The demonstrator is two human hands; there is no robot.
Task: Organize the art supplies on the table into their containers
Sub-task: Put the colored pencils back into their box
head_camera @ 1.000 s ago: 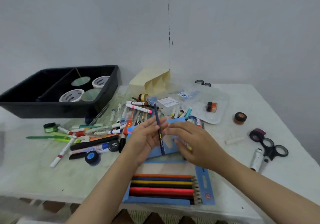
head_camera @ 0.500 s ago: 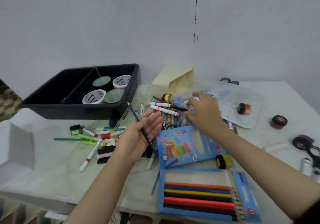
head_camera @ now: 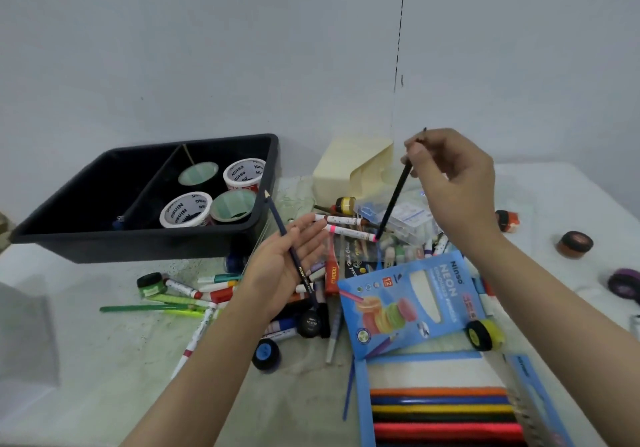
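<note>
Two pencils in play now: right hand has just plucked a black, pink-tipped pencil from the clutter, fingers pinching its top, well beyond the open blue cardboard pencil box. Left hand cradles a navy pencil on loosely straight fingers. Both look box-bound.

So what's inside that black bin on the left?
The black bin holds four round tubs in its right compartment, two with white Ninso lids. The left compartment is dark, partly hidden by the near wall.
</note>
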